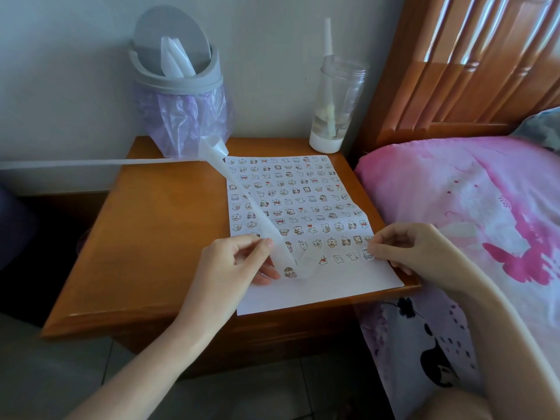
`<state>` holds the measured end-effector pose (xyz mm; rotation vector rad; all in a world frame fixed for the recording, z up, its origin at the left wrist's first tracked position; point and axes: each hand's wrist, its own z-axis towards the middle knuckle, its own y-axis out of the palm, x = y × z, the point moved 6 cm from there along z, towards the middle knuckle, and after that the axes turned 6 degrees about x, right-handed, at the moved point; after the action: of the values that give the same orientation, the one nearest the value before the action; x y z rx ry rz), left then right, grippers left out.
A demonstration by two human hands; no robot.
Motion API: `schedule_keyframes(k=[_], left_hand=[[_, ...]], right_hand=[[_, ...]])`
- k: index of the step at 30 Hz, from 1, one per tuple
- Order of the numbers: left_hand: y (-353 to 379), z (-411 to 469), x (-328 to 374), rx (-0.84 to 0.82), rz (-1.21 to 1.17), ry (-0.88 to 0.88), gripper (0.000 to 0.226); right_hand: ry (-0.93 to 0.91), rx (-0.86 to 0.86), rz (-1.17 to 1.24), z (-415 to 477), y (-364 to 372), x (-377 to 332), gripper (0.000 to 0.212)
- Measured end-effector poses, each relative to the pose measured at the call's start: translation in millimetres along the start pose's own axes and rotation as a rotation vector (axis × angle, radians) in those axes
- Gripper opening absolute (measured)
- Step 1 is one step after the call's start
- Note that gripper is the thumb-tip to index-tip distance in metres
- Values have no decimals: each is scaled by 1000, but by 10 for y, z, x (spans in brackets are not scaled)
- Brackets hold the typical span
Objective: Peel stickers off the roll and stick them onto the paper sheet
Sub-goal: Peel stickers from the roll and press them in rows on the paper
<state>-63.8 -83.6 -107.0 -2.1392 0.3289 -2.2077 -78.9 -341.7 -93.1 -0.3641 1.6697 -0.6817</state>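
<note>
The right hand (pixel 415 253) has its fingers curled, and thumb and forefinger pinch a small round sticker (pixel 367 254) at the right edge of the paper sheet (pixel 318 291). Whether the sticker already touches the paper cannot be told. The left hand (pixel 239 262) pinches the translucent sticker strip (pixel 242 192) between thumb and fingers over the near left part of the sheet. Just right of this hand the strip curls, and one sticker still on the strip (pixel 289 271) shows there.

From the left hand the strip runs up and away to the far left corner of the sheet, then stretches off to the left along the wall. The sheet lies flat on the right half of a wooden nightstand (pixel 157 222). Rows of little cartoon stickers cover most of it, while its near band is bare white.

At the far left of the nightstand stands a grey bin (pixel 178 71) with a purple bag (pixel 181 116). At the far right is a clear bottle (pixel 336 101) with a straw. On the right lies pink bedding (pixel 454 207) below a wooden headboard (pixel 469 71).
</note>
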Motion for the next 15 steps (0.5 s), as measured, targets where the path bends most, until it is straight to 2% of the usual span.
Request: schedule_keyframes(k=[15], left_hand=[[3, 2, -6, 3, 5, 6, 16]], right_hand=[[-62, 58, -53, 33, 38, 33, 4]])
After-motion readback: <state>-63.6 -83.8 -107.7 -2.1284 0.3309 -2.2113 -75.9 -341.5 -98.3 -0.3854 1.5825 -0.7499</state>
